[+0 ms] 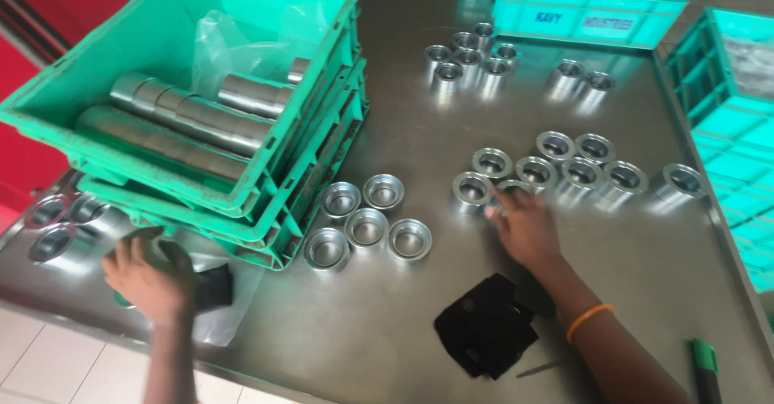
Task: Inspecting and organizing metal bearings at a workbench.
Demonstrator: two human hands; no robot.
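My right hand [524, 225] reaches over the steel table [419, 323] and rests its fingers on a shiny metal ring [509, 188] at the near edge of a cluster of rings [564, 166]. An orange band circles that wrist. My left hand [149, 275] lies at the table's near left corner, fingers curled on a clear plastic bag [218, 315] beside a dark object [214, 287]; whether it grips anything is unclear. Several cup-like rings [367, 222] sit between the hands.
Stacked green crates [266, 170] stand at left; the top one holds metal cylinders [185, 118] and plastic. More rings [472, 53] lie at the back, some [52, 226] at far left. Other green crates [588, 5] line the back and right [726, 130]. A black cloth [484, 323] lies near my right forearm.
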